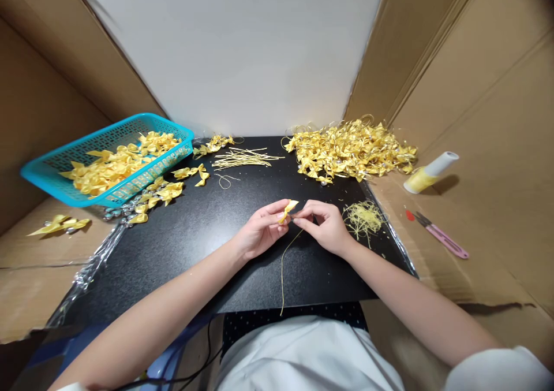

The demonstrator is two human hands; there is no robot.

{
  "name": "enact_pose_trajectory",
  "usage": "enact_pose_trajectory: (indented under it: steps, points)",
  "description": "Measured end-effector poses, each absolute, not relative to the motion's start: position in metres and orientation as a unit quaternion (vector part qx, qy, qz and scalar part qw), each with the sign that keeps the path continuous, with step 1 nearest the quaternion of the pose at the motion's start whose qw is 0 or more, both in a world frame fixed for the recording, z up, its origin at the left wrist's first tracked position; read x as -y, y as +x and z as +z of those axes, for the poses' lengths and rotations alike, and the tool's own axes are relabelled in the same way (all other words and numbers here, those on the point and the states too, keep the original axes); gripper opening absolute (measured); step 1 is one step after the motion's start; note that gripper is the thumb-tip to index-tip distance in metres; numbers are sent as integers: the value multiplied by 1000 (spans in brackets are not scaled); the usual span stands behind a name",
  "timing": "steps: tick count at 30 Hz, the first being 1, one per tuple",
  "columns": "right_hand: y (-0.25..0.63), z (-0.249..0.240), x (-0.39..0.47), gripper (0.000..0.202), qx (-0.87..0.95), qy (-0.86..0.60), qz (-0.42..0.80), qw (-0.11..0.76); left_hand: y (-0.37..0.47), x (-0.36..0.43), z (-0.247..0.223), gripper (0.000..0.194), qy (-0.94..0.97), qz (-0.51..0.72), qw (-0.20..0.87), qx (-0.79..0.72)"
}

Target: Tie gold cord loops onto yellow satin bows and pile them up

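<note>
My left hand point(265, 228) pinches a small yellow ribbon bow point(287, 210) between thumb and fingers above the middle of the black tabletop point(242, 287). Close beside it, my right hand point(324, 224) has thumb and forefinger pressed together on a thin yellow cord point(283, 270). The cord's long tail hangs from between the hands toward the table's front edge. Where cord and bow meet is hidden by my fingertips.
A turquoise basket point(82, 203) of yellow bows stands left, with loose bows point(168, 192) beside it. Cut cords point(244, 157) lie at the back. Right are a heap of corded bows point(350, 148), cord scraps point(364, 219), a spool point(428, 174) and pink thread snips point(445, 239).
</note>
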State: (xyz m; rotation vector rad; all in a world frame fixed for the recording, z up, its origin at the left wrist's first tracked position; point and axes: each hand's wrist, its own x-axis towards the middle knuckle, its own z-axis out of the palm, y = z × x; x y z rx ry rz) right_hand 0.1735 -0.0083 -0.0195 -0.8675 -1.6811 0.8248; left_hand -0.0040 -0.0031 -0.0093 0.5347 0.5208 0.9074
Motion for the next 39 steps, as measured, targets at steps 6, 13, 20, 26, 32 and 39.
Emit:
enact_pose_trajectory:
  steps: [6, 13, 20, 26, 32, 39]
  points:
    - [173, -18, 9, 7, 696, -366, 345, 512, -4, 2, -12, 28, 251, 428, 832, -248]
    - [173, -18, 9, 7, 694, -368, 345, 513, -5, 2, -11, 29, 247, 429, 832, -251]
    - [173, -18, 9, 8, 693, -369, 350, 511, -5, 2, -13, 31, 250, 425, 832, -255]
    - [173, -18, 9, 7, 689, -368, 346, 519, -5, 2, -14, 31, 250, 424, 833, -253]
    - [174, -17, 9, 7, 698, -364, 339, 515, -5, 2, -13, 32, 241, 427, 834, -254]
    - [175, -18, 9, 8, 708, -363, 325, 511, -5, 2, -13, 33, 240, 425, 833, -260]
